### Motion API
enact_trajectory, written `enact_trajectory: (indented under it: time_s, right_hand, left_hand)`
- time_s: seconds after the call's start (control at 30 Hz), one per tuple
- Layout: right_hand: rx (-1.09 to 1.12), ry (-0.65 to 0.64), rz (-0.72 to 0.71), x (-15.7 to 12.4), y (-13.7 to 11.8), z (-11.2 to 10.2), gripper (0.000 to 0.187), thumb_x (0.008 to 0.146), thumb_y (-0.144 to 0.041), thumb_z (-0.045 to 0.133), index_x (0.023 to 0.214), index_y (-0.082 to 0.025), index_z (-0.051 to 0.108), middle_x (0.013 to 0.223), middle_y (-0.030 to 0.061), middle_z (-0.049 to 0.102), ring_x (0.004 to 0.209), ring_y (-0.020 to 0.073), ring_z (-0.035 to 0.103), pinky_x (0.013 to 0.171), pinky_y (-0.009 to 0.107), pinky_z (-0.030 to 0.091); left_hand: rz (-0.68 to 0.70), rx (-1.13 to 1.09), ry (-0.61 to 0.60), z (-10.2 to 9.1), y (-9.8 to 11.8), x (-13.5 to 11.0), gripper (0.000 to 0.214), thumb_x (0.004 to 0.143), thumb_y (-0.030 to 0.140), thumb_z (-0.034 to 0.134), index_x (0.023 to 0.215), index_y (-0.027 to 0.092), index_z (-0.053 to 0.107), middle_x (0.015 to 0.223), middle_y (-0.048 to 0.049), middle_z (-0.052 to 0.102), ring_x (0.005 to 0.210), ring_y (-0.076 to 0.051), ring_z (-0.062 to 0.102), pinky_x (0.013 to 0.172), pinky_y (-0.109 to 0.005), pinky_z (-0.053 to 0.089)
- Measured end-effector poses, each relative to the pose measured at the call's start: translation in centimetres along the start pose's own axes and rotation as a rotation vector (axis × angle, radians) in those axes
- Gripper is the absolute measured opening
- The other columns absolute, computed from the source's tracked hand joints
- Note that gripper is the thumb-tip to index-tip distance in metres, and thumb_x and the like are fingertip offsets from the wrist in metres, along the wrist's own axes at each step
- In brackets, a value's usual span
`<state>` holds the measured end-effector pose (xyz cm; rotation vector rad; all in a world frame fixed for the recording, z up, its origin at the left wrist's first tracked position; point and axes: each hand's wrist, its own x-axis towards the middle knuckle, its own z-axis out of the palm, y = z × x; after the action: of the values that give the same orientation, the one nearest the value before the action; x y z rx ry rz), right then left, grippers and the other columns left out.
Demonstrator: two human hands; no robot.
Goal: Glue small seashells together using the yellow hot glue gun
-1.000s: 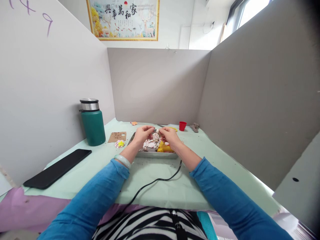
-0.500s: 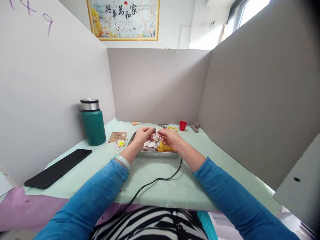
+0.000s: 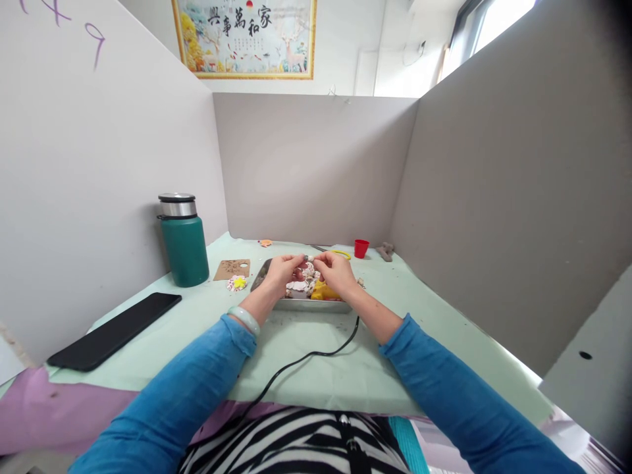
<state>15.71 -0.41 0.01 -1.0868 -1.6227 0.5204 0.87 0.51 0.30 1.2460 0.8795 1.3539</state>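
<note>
My left hand (image 3: 280,272) and my right hand (image 3: 336,272) meet over a shallow metal tray (image 3: 310,305) in the middle of the table. Between their pinched fingertips they hold a small patterned fabric piece (image 3: 309,266). In the tray lie several pink and white fabric pieces (image 3: 298,286) and a yellow piece (image 3: 323,292). Both hands have their fingers curled in a pinch. A pale bangle (image 3: 243,317) sits on my left wrist.
A green flask (image 3: 183,241) stands at the left by the wall. A black phone (image 3: 109,329) lies near the left edge. A brown card (image 3: 232,269), a small flower piece (image 3: 237,283), a red cup (image 3: 361,248), yellow-handled scissors (image 3: 336,252) and a black cable (image 3: 303,360) lie around.
Both hands have drawn slightly closer together and a little higher over the tray, fingertips still pinching the small piece. Nothing else on the table has moved.
</note>
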Motion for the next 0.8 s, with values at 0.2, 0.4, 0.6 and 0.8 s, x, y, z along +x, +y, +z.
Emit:
enact_trajectory:
  time_s: [0.2,0.4,0.6,0.8]
  right_hand:
    - [-0.114,0.037,-0.054,0.14,0.48,-0.3,0.013,0.076,-0.029,0.051,0.071,-0.019,0.057,0.06,-0.0024,0.059,0.054,0.0113,0.054,0.054,0.022,0.04]
    - [-0.237,0.053,-0.154,0.0,0.39,-0.64,0.014,0.079,-0.029,0.05,0.075,-0.02,0.061,0.066,-0.0006,0.062,0.061,0.0133,0.055,0.061,0.024,0.039]
    - [-0.384,0.07,-0.237,-0.23,0.43,-0.48,0.016,0.081,-0.027,0.049,0.081,-0.02,0.063,0.075,0.0021,0.066,0.069,0.0152,0.057,0.067,0.026,0.038]
    - [-0.431,0.073,-0.254,-0.36,0.54,-0.45,0.015,0.082,-0.026,0.049,0.082,-0.021,0.063,0.076,0.0022,0.066,0.071,0.016,0.057,0.068,0.026,0.038]
  left_hand:
    - [-0.054,0.036,0.004,0.19,0.21,-0.14,0.037,0.065,0.045,0.07,0.075,0.01,0.061,0.075,-0.009,0.065,0.044,-0.007,0.049,0.049,-0.026,0.047]
    - [-0.057,0.084,-0.005,0.25,0.45,-0.37,0.039,0.061,0.044,0.074,0.075,0.01,0.061,0.074,-0.009,0.065,0.044,-0.007,0.047,0.049,-0.026,0.046]
    - [-0.045,0.103,-0.006,0.25,0.37,-0.25,0.036,0.062,0.041,0.073,0.073,0.01,0.06,0.074,-0.0083,0.064,0.044,-0.007,0.047,0.049,-0.026,0.045]
    - [-0.043,0.125,-0.014,0.16,0.09,-0.17,0.034,0.065,0.041,0.071,0.073,0.01,0.059,0.077,-0.0094,0.064,0.045,-0.007,0.049,0.05,-0.027,0.046]
